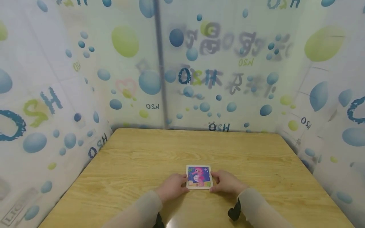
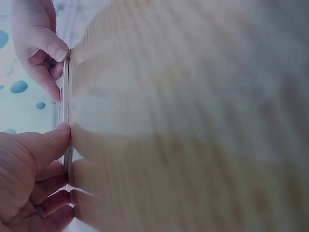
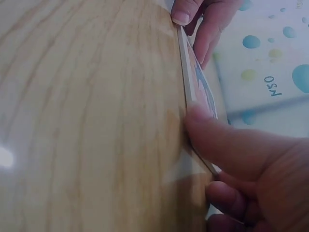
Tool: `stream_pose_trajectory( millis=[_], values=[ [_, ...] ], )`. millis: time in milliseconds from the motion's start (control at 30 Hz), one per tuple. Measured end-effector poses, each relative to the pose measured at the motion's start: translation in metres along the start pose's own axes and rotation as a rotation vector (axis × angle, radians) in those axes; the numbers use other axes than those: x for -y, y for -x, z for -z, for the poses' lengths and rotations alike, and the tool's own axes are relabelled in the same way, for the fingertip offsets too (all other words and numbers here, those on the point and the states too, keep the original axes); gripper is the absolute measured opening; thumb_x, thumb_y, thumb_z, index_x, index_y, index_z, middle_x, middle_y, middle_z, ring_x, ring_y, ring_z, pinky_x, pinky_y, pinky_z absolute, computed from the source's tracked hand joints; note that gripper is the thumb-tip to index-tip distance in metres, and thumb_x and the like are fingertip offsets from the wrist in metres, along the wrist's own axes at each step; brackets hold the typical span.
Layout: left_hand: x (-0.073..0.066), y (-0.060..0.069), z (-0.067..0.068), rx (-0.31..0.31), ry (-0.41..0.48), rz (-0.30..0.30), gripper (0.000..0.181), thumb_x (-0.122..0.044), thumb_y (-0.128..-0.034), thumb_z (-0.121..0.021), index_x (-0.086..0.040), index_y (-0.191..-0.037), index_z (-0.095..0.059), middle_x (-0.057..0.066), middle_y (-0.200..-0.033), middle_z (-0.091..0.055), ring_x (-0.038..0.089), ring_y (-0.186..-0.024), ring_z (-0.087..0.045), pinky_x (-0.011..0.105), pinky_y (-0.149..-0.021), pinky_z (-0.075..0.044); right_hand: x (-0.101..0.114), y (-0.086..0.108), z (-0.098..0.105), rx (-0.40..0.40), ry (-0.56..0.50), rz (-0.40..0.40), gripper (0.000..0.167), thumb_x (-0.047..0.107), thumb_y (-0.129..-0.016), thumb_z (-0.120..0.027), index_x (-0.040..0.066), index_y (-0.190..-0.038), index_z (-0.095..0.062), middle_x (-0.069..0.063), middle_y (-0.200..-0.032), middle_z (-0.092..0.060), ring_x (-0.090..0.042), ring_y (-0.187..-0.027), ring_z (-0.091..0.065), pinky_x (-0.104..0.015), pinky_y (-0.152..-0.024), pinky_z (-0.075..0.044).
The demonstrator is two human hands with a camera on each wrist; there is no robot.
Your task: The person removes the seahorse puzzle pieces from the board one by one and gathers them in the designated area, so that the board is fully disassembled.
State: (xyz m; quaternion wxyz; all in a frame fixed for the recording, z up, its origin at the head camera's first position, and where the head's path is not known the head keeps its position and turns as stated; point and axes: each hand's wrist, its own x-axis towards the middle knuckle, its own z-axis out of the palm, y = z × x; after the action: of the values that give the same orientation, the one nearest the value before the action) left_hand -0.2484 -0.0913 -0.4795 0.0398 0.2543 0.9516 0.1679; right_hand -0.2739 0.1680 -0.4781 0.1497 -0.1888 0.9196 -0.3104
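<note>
A small square picture board (image 1: 199, 177) with a pale border shows a pink seahorse on a purple-blue ground. It lies flat, at or just over the wooden table, picture side up. My left hand (image 1: 172, 186) grips its left edge, the thumb at the near corner and fingers along the side. On the opposite edge my right hand (image 1: 228, 182) holds it in the same way. The left wrist view shows the thin board (image 2: 66, 96) edge-on between both hands. In the right wrist view, the right thumb (image 3: 200, 116) presses against the near edge of the board.
The wooden table (image 1: 148, 148) spreads out around the hands. Hanging sheets (image 1: 125, 72) printed with blue and green drops and "H2O" stand behind it and along both sides. A dark strap end (image 1: 234, 211) hangs from the right wrist.
</note>
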Motion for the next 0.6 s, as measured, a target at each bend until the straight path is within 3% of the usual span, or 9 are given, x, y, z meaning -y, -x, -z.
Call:
stream_pose_trajectory(
  millis=[300,367,500,600],
  values=[
    [-0.0030,0.0040,0.0026,0.018,-0.009,0.007,0.058,-0.038,-0.0858,-0.070,-0.002,-0.130,-0.059,0.015,-0.137,-0.054,0.033,-0.122,-0.052,0.044,-0.105,-0.039,0.0037,0.0012,-0.0030,-0.016,0.014,-0.044,0.074,0.032,-0.074,-0.083,0.004,-0.136,-0.054,-0.002,-0.074,-0.047,-0.017,-0.068,-0.043,-0.030,-0.060,-0.032],
    [-0.0037,0.0031,0.0029,0.029,-0.063,-0.033,0.063,-0.042,-0.0869,-0.068,-0.004,-0.135,-0.054,0.014,-0.142,-0.049,0.033,-0.128,-0.047,0.044,-0.108,-0.035,0.0045,0.0019,-0.0036,-0.028,0.027,-0.039,0.074,0.031,-0.073,-0.084,0.003,-0.135,-0.055,-0.002,-0.074,-0.048,-0.017,-0.068,-0.043,-0.030,-0.060,-0.033],
    [-0.0057,0.0001,0.0028,0.111,-0.162,-0.151,0.074,-0.054,-0.0886,-0.060,-0.012,-0.147,-0.041,0.008,-0.153,-0.035,0.029,-0.140,-0.032,0.040,-0.113,-0.027,0.0051,0.0029,-0.0045,-0.048,0.053,-0.018,0.073,0.030,-0.072,-0.084,0.001,-0.133,-0.056,-0.001,-0.073,-0.048,-0.017,-0.066,-0.043,-0.030,-0.059,-0.034],
    [-0.0081,-0.0009,0.0036,0.181,-0.172,-0.212,0.076,-0.057,-0.0885,-0.057,-0.016,-0.149,-0.036,0.006,-0.155,-0.030,0.027,-0.142,-0.027,0.038,-0.114,-0.025,0.0051,0.0030,-0.0048,-0.048,0.050,-0.014,0.072,0.030,-0.073,-0.083,0.000,-0.133,-0.056,-0.001,-0.072,-0.048,-0.017,-0.066,-0.043,-0.030,-0.059,-0.034]
  ],
)
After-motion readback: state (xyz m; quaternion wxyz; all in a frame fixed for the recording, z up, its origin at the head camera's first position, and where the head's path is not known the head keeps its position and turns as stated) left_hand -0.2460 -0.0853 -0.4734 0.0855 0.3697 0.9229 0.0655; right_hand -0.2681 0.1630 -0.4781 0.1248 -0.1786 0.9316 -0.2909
